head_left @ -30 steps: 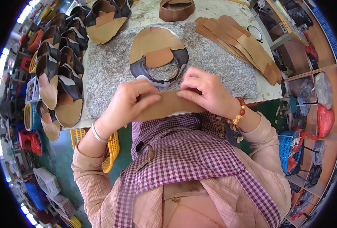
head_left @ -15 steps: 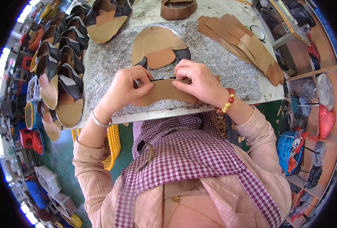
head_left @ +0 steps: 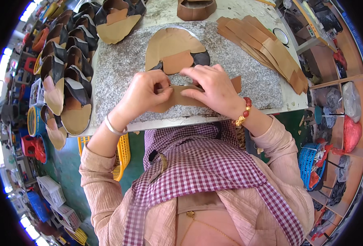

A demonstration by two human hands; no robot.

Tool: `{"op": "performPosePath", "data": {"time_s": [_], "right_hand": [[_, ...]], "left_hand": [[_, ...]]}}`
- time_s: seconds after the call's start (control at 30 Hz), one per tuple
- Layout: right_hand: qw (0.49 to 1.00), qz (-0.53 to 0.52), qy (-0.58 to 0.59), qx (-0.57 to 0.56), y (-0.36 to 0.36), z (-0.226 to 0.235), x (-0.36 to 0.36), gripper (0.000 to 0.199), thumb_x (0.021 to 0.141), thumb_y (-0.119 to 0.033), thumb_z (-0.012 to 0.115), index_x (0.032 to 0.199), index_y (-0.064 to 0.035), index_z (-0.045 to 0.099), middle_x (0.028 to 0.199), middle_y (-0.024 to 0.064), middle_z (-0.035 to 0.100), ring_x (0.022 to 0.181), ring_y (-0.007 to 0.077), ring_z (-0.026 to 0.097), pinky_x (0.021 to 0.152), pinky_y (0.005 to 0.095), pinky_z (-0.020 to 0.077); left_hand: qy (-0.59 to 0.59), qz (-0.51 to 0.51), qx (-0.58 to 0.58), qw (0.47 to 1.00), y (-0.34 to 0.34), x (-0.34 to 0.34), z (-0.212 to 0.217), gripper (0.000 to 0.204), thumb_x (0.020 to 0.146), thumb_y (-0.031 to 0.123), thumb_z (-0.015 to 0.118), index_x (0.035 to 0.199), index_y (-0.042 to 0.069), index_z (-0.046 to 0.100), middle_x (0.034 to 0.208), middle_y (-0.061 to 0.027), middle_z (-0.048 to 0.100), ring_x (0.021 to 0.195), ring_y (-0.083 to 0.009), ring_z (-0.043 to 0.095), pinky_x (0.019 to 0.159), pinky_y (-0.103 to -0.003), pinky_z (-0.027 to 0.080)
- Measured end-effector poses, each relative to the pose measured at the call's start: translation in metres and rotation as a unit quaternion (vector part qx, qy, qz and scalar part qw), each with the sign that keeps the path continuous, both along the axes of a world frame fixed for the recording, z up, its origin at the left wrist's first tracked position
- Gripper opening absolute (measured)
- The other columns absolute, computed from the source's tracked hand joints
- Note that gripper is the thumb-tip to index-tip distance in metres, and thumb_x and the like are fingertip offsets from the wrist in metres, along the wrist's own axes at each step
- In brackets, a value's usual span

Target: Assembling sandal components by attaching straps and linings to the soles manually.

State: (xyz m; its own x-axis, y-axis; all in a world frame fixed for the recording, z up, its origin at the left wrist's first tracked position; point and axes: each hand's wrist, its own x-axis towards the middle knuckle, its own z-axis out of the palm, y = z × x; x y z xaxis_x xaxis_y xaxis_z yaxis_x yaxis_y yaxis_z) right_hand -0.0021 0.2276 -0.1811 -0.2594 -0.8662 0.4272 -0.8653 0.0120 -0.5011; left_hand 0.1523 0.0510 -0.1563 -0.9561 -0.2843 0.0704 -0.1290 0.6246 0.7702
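A tan-brown leather piece of a shoe upper [head_left: 181, 99] lies in front of me near the table's front edge. My left hand [head_left: 148, 91] pinches its upper left edge between thumb and fingers. Over its right part is my right hand [head_left: 214, 85], with the thumb resting on the leather and the index finger raised apart from it. Just beyond both hands a shoe upper part [head_left: 174, 43] lies flat, tan lining up, with a lighter brown patch and dark ends. A reddish-brown corner [head_left: 236, 84] shows beside my right hand.
A mottled grey stone slab [head_left: 120, 61] covers the middle of the white table. Stacked brown leather strips [head_left: 263, 49] lie at the right. Rows of dark shoe uppers [head_left: 77, 88] stand along the left. A brown upper [head_left: 195, 10] sits at the back; a yellow basket [head_left: 124, 158] is below the edge.
My right index finger has lifted away from the leather's top edge and the hand has opened. My left hand has shifted slightly right along with the piece, its fingers pinched closer.
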Motion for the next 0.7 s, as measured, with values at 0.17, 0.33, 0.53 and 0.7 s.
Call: {"op": "performPosePath", "data": {"time_s": [0.17,0.33,0.53,0.7], "right_hand": [[0.996,0.066,-0.010,0.059,0.000,-0.003,-0.006,0.008,0.084,-0.017,0.074,0.084,-0.0102,0.070,0.089,-0.0007,0.057,0.082,0.0148,0.053,0.087,0.0303,0.0339],[0.996,0.078,0.004,0.037,0.002,-0.005,-0.010,0.006,0.082,-0.018,0.073,0.083,-0.0126,0.070,0.087,-0.0009,0.056,0.088,0.0156,0.053,0.084,0.0337,0.0352],[0.993,0.079,0.086,0.004,-0.003,0.007,-0.004,0.008,0.081,-0.018,0.073,0.083,-0.0113,0.069,0.092,0.0000,0.060,0.090,0.0162,0.054,0.085,0.0346,0.0380],[0.993,0.090,0.073,0.028,-0.010,0.011,0.003,0.010,0.080,-0.015,0.073,0.086,-0.0074,0.069,0.091,0.0037,0.064,0.086,0.0197,0.057,0.084,0.0346,0.0428]], "left_hand": [[-0.013,-0.037,0.044,0.998,-0.007,-0.001,0.007,0.008,0.074,0.004,0.070,0.071,0.000,0.064,0.071,-0.0021,0.065,0.054,-0.0097,0.045,0.051,-0.023,0.040],[-0.071,-0.038,0.024,0.996,-0.022,0.001,0.014,0.006,0.073,0.006,0.070,0.072,0.001,0.066,0.066,-0.0019,0.064,0.052,-0.0100,0.045,0.050,-0.023,0.041],[-0.063,-0.060,-0.010,0.996,-0.008,-0.008,0.013,0.007,0.075,0.002,0.071,0.073,0.002,0.065,0.062,0.0016,0.058,0.054,-0.0078,0.042,0.051,-0.020,0.038],[-0.038,-0.075,-0.009,0.996,-0.006,-0.005,0.012,0.005,0.075,0.001,0.069,0.073,0.002,0.064,0.062,0.0018,0.058,0.054,-0.0080,0.042,0.050,-0.021,0.038]]}}
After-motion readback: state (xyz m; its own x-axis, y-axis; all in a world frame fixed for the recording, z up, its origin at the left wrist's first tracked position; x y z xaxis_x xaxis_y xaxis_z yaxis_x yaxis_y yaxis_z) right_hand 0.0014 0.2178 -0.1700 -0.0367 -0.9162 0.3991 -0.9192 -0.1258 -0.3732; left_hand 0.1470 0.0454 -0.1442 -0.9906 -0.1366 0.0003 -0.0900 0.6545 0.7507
